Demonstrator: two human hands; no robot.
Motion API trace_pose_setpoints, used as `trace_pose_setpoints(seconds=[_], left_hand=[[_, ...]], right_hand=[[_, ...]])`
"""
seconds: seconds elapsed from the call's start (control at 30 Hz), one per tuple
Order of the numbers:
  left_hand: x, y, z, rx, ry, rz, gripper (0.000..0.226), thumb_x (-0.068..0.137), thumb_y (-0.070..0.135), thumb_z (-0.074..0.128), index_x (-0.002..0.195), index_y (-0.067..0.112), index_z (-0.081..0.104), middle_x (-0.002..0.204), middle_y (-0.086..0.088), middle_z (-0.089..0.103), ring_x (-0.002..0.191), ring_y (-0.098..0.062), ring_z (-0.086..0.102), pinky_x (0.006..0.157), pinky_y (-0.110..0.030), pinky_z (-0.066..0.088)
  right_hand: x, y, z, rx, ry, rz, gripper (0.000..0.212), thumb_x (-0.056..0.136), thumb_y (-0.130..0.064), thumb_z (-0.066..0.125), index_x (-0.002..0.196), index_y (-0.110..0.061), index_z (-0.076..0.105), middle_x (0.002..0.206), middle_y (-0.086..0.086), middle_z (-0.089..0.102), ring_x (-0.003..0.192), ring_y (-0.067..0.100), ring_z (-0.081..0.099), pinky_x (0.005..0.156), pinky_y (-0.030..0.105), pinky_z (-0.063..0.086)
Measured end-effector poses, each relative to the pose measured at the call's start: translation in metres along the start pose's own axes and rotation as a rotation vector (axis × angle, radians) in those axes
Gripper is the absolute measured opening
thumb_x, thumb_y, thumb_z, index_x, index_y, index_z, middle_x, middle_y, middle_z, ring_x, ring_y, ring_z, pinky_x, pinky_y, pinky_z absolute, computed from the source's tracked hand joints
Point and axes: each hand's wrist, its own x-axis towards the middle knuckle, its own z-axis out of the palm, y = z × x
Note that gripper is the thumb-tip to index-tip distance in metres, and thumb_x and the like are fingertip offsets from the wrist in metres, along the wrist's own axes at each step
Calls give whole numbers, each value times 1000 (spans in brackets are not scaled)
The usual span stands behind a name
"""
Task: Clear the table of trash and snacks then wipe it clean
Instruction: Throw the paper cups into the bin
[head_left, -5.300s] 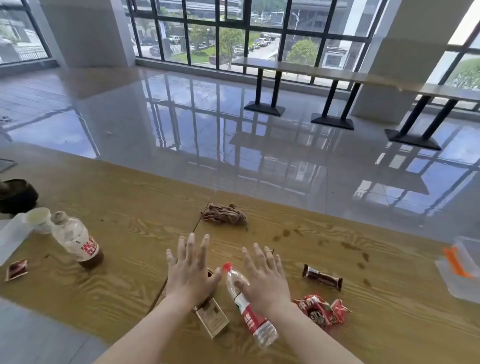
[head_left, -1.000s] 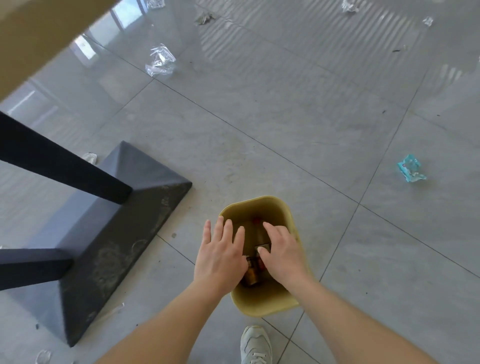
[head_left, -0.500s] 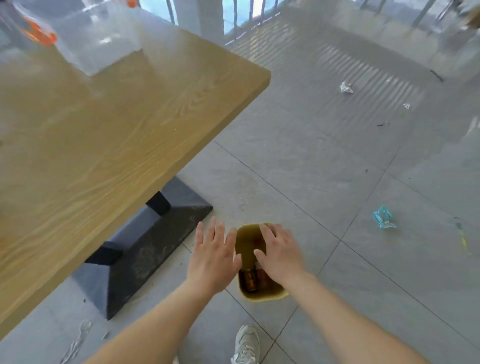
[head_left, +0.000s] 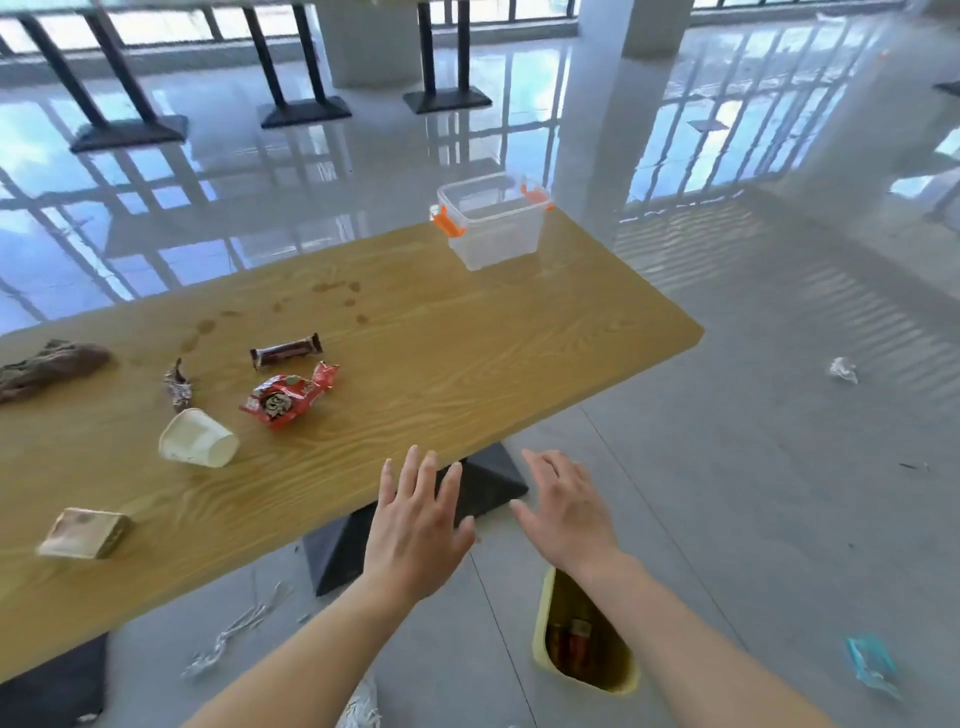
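The wooden table (head_left: 467, 343) carries a red snack packet (head_left: 288, 395), a dark chocolate bar (head_left: 285, 351), a tipped white paper cup (head_left: 197, 439), a crumpled dark wrapper (head_left: 178, 387), a small tan box (head_left: 85, 532) and a brown cloth (head_left: 49, 366) at the left edge. Brown stains (head_left: 337, 288) dot the table's middle. A yellow bin (head_left: 543, 631) with bottles inside stands on the floor at lower right. My left hand (head_left: 418, 525) hovers at the table's near edge, fingers spread, holding nothing. My right hand (head_left: 566, 512) is open above the floor, just above the bin.
A clear plastic box with orange clasps (head_left: 493, 221) stands at the table's far right end. The table's dark base (head_left: 415, 525) sits beneath my hands. Scraps of litter (head_left: 841, 370) (head_left: 872, 667) lie on the grey tiles. More table legs (head_left: 301, 78) stand by the windows.
My view has lifted from the bin to the table top. Both hands have risen away from the bin's mouth and are empty; bottles now lie inside the bin.
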Motion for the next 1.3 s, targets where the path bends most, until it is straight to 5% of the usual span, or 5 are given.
trace_pose_setpoints(seconds=[0.63,0.93,1.1,1.3], left_hand=[[-80,-202,-64,-20,184,-497,63,87,53,44,139,18,37,144,-17,43,140,-40,30,114,-61,24],[-108,-303,-51,-101,120,-700,67,80,50,62,136,14,48,136,-21,51,132,-44,42,105,-62,36],[-119,-342,-34,-114,30,-738,70,82,52,57,141,17,44,140,-19,48,134,-40,40,108,-57,35],[-118,-366,-17,-154,-105,-761,76,86,57,52,149,23,27,152,-16,31,142,-34,26,112,-50,31]], right_hand=[[83,-232,22,29,-79,-419,65,90,-39,66,146,-18,40,136,3,52,123,21,48,103,33,44],[117,-326,60,-3,-178,-473,63,92,-39,63,147,-19,39,137,2,50,124,25,45,105,34,40],[131,-365,87,-36,-248,-474,49,92,-35,61,137,-21,47,129,2,51,114,26,46,95,31,39],[150,-392,115,-57,-327,-448,56,94,-33,59,144,-19,39,135,6,45,120,29,43,100,37,44]])
